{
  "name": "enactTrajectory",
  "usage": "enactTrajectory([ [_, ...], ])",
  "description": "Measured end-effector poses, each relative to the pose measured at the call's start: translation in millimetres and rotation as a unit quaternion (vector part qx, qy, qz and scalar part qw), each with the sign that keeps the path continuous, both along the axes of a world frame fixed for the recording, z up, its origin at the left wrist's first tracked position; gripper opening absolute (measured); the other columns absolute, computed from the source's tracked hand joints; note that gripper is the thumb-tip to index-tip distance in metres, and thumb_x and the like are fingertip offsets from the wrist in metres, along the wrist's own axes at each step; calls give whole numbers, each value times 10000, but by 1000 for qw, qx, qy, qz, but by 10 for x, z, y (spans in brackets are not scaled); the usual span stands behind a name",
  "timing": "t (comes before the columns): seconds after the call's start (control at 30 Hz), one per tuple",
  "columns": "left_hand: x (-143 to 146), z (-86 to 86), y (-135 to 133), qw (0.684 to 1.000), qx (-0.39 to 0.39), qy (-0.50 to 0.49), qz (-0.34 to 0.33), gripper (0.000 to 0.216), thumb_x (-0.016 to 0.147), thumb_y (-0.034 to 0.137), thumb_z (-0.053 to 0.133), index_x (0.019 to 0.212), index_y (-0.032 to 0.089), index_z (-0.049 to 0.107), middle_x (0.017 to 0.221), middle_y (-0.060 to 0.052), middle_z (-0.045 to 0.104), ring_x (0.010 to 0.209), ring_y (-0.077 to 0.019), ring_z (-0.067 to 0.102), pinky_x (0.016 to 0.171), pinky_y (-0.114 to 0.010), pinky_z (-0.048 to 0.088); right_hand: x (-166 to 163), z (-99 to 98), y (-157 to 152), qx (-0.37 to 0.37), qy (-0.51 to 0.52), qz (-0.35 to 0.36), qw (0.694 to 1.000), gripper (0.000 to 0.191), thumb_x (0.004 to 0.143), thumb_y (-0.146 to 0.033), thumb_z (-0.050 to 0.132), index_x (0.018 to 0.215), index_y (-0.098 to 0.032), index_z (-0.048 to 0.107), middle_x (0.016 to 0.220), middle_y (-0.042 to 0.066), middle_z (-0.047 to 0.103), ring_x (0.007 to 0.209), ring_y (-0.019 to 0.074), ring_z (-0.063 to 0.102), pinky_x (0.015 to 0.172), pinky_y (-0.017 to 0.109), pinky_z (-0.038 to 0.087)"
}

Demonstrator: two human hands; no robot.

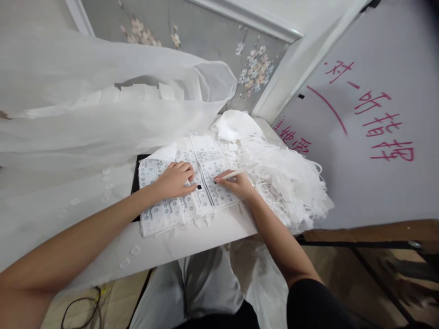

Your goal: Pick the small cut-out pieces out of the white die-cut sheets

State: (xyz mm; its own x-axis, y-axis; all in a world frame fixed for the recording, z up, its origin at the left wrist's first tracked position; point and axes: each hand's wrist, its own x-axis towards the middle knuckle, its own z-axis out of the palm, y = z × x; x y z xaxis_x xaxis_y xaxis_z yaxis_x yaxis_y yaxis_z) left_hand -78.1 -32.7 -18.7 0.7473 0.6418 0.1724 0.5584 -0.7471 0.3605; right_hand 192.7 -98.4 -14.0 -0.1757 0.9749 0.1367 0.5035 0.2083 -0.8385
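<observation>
A white sheet, which looks like cloth, printed with dark rings and curved marks (161,210), lies on the table in front of me. My left hand (176,179) rests on its left half, fingers loosely bent and thumb apart, holding nothing I can see. At that thumb's tip is a small black spot (199,187); whether it is on the nail or on the sheet I cannot tell. My right hand (237,183) pinches a thin white stick-like tool (233,174) over the right half. Another small dark spot shows by its fingertips.
A heap of white stringy cloth strips (291,183) lies right of the sheet. White sheer material (103,123) spreads across the back left. Small clear pieces (135,250) lie near the table's front edge (178,256). A whiteboard with red writing (370,183) stands at right.
</observation>
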Motion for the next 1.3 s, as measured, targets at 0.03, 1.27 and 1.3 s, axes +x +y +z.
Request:
enactTrajectory([
  [0.03, -6, 1, 2, 1000, -2, -1, 0, 265, 869, 452, 586, 800, 202, 531, 963, -44, 606, 971, -242, 557, 882, -421, 370, -17, -11, 3, -1, 5, 1, 1000, 225, 845, -453, 731, 892, -242, 793, 970, 67, 780, 934, 250, 723, 818, 380, 569],
  [1.27, -3, -43, 11, 999, 34, 2, -11, 639, 680, 837, 616, 793, 214, 529, 946, -66, 595, 966, -286, 545, 880, -419, 347, -79, -106, -61, 208, -277, 35, 937, 273, 1002, -345, 459, 961, -239, 706, 935, 84, 726, 893, 222, 637, 957, 404, 439],
  [1.3, -5, -41, 11, 999, 34, 0, -13, 640, 679, 838, 615, 796, 215, 527, 950, -67, 596, 974, -289, 546, 885, -419, 349, -74, -122, -47, 211, -280, 28, 936, 273, 1003, -343, 456, 959, -240, 705, 936, 83, 726, 896, 221, 638, 955, 400, 439],
])
